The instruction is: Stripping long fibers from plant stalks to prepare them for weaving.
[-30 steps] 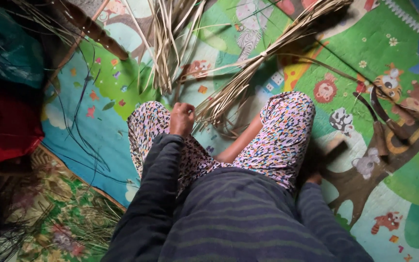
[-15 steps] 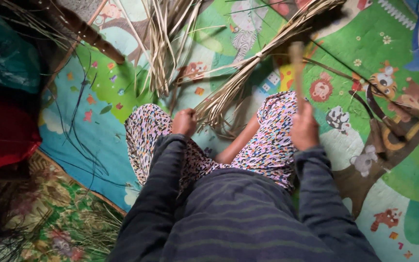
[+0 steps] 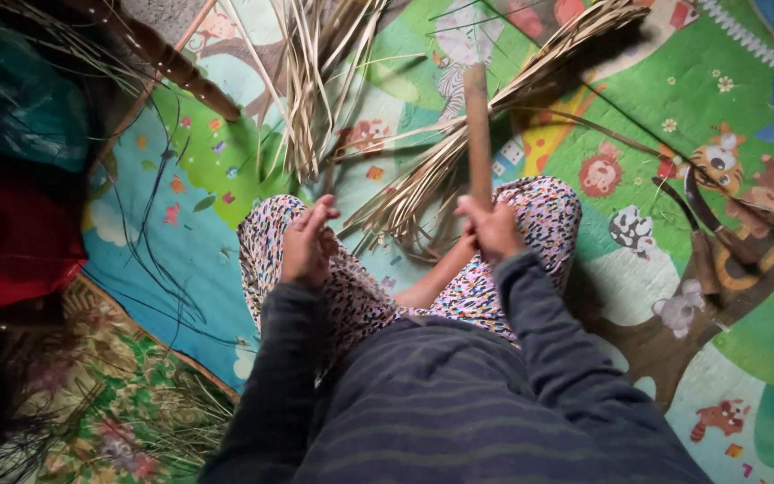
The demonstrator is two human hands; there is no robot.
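I sit on a colourful play mat (image 3: 638, 134) with my legs in patterned trousers stretched out. My right hand (image 3: 492, 229) grips a wooden stick (image 3: 477, 134) and holds it upright over my right knee. My left hand (image 3: 306, 242) rests on my left knee, its fingers pinched on the end of a thin dry strand. A bundle of dry palm-leaf strips (image 3: 485, 116) lies slanted across the mat just beyond both hands. A second loose bunch of strips (image 3: 315, 81) lies farther out.
A sickle-like blade with a wooden handle (image 3: 700, 233) lies on the mat at the right. A turned wooden leg (image 3: 172, 67) slants in at top left. Red and teal cloth (image 3: 11, 206) lies left, and thin dark midribs (image 3: 154, 260) are strewn beside my left leg.
My right hand came up from beside my right leg, took the wooden stick and raised it upright. My left hand stayed on the left knee.
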